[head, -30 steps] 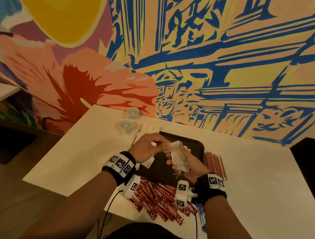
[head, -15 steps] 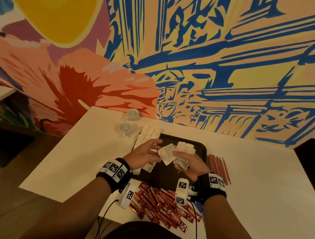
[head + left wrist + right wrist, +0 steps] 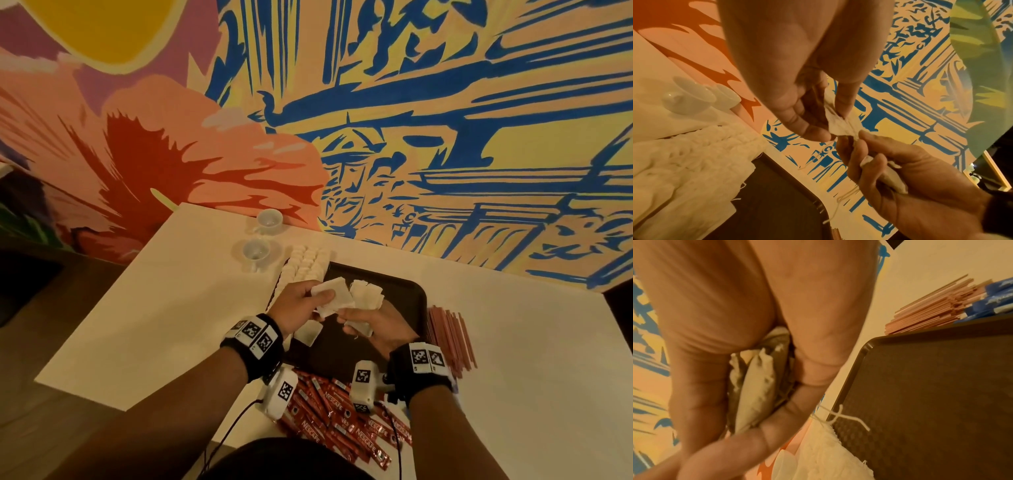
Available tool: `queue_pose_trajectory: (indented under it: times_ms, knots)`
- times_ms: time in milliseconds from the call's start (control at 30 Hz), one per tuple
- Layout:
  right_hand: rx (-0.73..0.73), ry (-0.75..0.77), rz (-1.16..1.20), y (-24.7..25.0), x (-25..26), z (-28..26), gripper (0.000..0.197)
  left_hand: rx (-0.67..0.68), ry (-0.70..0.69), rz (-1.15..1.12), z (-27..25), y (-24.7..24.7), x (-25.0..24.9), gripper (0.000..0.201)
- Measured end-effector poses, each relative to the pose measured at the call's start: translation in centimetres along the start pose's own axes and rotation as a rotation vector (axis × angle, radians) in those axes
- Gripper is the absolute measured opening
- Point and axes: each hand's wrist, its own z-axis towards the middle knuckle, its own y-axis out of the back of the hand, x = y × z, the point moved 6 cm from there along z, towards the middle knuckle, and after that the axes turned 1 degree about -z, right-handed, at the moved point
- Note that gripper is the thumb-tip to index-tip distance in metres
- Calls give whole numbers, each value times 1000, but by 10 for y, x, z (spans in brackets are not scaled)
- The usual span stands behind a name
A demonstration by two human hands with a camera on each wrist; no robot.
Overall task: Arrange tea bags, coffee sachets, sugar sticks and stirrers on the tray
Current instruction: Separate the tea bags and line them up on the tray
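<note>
Above the dark tray (image 3: pixel 407 291) my left hand (image 3: pixel 322 298) pinches a single white tea bag (image 3: pixel 334 294) between thumb and fingers; the left wrist view shows this tea bag (image 3: pixel 838 125) edge-on. Right beside it my right hand (image 3: pixel 352 320) grips a bundle of tea bags (image 3: pixel 365 294), seen pressed in the palm as a stack of tea bags (image 3: pixel 754 386). A row of tea bags (image 3: pixel 305 265) lies along the tray's left edge. Red coffee sachets (image 3: pixel 342 418) lie in a heap near me. Pink stirrers (image 3: pixel 448 337) lie right of the tray, blue sugar sticks (image 3: pixel 992 301) next to them.
Two small white cups (image 3: pixel 269 219) (image 3: pixel 255 251) stand on the white table (image 3: pixel 154 291) at the back left, close to the painted wall (image 3: pixel 445 137). The tray's dark floor (image 3: pixel 931 402) is bare on its right half. Loose tea bag strings (image 3: pixel 840 415) trail over the tray rim.
My left hand has drawn one tea bag out of the bundle and a little to the left. The right hand keeps its grip on the rest.
</note>
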Motion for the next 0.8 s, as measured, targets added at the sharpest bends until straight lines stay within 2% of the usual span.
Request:
queue_pose_trajectory:
  times_ms: [167, 300, 400, 533, 667, 800]
  knots:
    - [-30, -135, -190, 3, -21, 15, 34, -83, 2, -225, 10, 20, -5, 25]
    - [-161, -287, -82, 15, -55, 29, 25, -110, -47, -382, 18, 45, -14, 32]
    - [-218, -389, -55, 19, -78, 40, 17, -74, -37, -355, 30, 61, -12, 32]
    - [-256, -484, -76, 15, -106, 59, 18, 29, 26, -30, 44, 68, 0, 24]
    - [-304, -526, -83, 10, -126, 73, 15, 247, 41, 550, 59, 65, 30, 14]
    - [-339, -585, -89, 9, -142, 80, 15, 446, 38, 1048, 66, 51, 62, 18]
